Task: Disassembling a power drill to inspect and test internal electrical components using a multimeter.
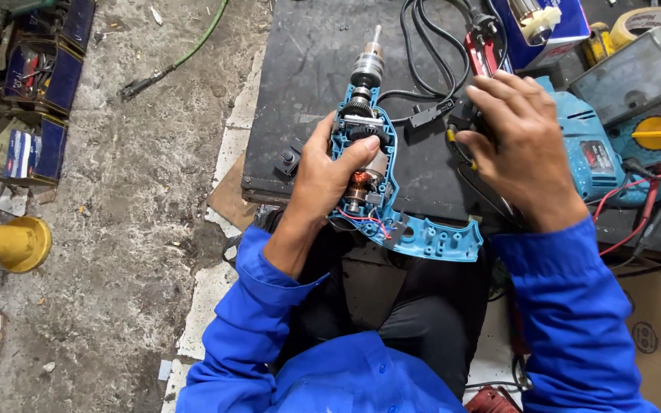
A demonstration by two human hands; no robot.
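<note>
We see an opened blue electric drill [369, 153], one half of its shell off, showing gears and a copper-wound motor inside. Its chuck points away over the black work board [315, 53], its handle hangs back off the board's near edge, over the lap.

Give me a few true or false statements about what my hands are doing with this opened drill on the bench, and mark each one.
1. The left hand holds the opened blue drill half. True.
2. The drill's chuck points toward the person's lap. False: it points away, toward the far side of the black bench top.
3. The right hand rests on the bench beside black cables. True.
4. The yellow spool stands on the bench. False: it is on the floor at the left.
5. Both sleeves are red. False: the sleeves are blue.
</note>
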